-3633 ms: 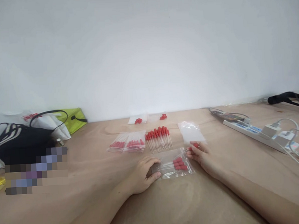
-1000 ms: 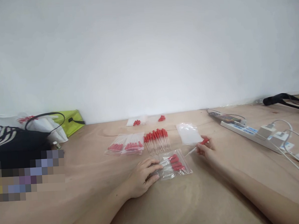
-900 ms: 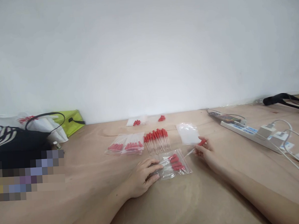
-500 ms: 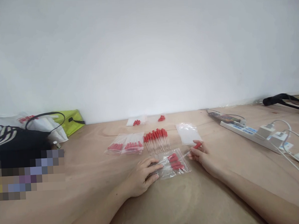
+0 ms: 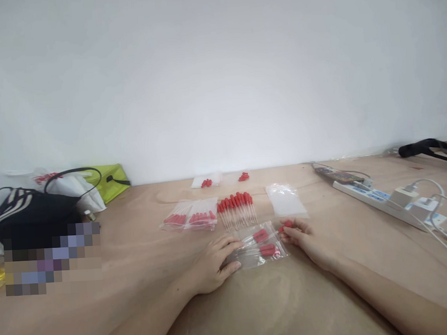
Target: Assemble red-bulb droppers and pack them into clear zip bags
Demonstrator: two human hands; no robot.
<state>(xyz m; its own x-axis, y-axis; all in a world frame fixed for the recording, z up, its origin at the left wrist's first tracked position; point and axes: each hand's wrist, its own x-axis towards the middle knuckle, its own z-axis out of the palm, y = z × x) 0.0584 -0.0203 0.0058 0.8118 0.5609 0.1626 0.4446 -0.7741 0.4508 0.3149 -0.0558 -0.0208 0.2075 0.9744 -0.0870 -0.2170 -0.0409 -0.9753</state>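
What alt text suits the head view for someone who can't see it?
The right hand holds a red-topped stick at the right edge of a clear bag containing more sticks; the left hand rests on its left end. A row of sticks lies beyond.

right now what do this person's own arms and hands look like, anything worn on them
The left hand and right hand are bare, with no glove, ring or watch visible. The left forearm and right forearm show no sleeve; a small dark spot marks the left one.
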